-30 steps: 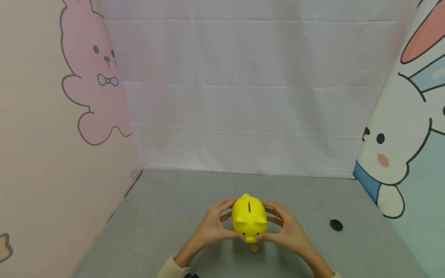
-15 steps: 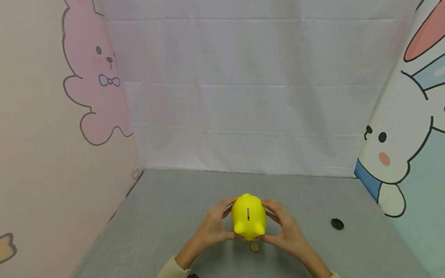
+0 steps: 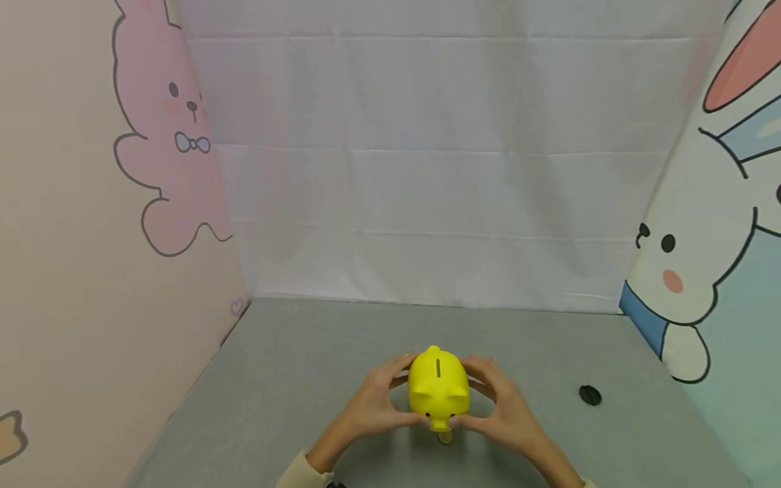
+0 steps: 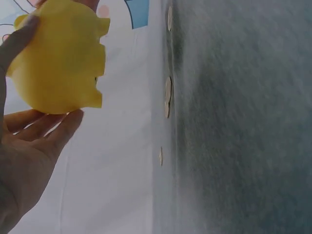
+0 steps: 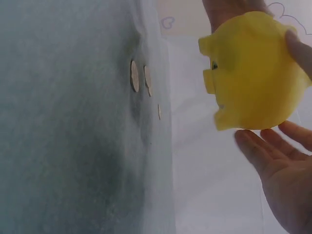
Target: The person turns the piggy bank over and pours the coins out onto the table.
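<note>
holding the yellow piggy bank [image 3: 438, 388] between us, left hand [image 3: 369, 407] and right hand [image 3: 504, 405] curled on its flanks, lifted above the gray table [image 3: 274, 379]; snout points near, slot up, coin [image 3: 446, 438] lying just below.

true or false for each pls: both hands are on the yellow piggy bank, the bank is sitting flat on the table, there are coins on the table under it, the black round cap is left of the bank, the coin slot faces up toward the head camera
1. Both hands hold the yellow piggy bank: true. The left hand and the right hand hold it from either side.
2. The bank sits flat on the table: false. The wrist views show it held above the surface.
3. Coins lie on the table below it: true.
4. The black round cap lies left of the bank: false. It lies to the right, apart from the hands.
5. The coin slot faces up toward the head camera: true.
</note>
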